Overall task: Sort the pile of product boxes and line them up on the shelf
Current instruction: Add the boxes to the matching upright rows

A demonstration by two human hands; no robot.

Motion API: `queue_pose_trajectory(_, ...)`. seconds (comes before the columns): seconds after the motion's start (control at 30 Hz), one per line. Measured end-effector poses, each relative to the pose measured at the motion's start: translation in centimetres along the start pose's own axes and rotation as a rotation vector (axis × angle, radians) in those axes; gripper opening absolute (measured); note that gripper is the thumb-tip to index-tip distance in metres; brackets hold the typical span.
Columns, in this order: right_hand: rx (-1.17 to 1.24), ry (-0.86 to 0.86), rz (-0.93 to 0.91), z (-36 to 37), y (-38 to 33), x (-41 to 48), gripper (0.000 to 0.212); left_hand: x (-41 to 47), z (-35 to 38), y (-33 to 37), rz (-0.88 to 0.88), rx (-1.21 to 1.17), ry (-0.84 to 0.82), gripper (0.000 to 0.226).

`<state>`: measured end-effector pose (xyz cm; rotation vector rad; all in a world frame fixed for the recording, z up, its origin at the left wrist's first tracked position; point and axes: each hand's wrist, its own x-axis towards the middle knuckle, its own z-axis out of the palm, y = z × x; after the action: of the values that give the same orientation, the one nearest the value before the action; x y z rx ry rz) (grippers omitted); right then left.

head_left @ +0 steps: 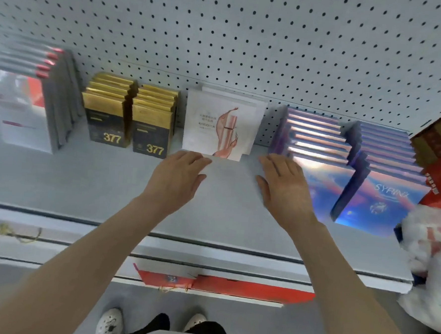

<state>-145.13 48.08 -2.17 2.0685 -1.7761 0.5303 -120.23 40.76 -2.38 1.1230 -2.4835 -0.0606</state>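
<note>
Your left hand [180, 174] and right hand [282, 186] each have a loose, empty grip, fingers relaxed. The white boxes [222, 125] stand on the shelf [84, 184] just beyond your fingertips, centred between both hands, stacked front to back.

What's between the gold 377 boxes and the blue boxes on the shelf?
Head view: a row of white boxes stands between the gold 377 boxes and the blue boxes.
</note>
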Motion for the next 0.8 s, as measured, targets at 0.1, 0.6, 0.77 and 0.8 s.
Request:
queue_pose_trajectory(0.1, 0.018, -0.051, -0.024, 1.6, -5.6, 0.8, 0.036, -4.7, -1.3, -4.1, -0.08, -0.016, 0.033, 0.033)
queue_pose_trajectory(0.6, 0.291, -0.26, -0.248, 11.0, -41.8, 9.5, 0.035, -30.8, -13.7, -29.9, -0.536, 0.133, 0.152, 0.03)
queue_pose_trajectory(0.77, 0.32, -0.278, -0.307, 13.1, -50.7, 14.6, 0.035, -35.9, -18.4, -37.0, -0.642, 0.184, 0.162, 0.03)
queue_pose_trajectory(0.8, 0.319, -0.28, -0.315, 13.5, -52.1, 15.7, 0.035, -36.5, -19.1, -38.2, -0.664, 0.201, 0.166, 0.031)
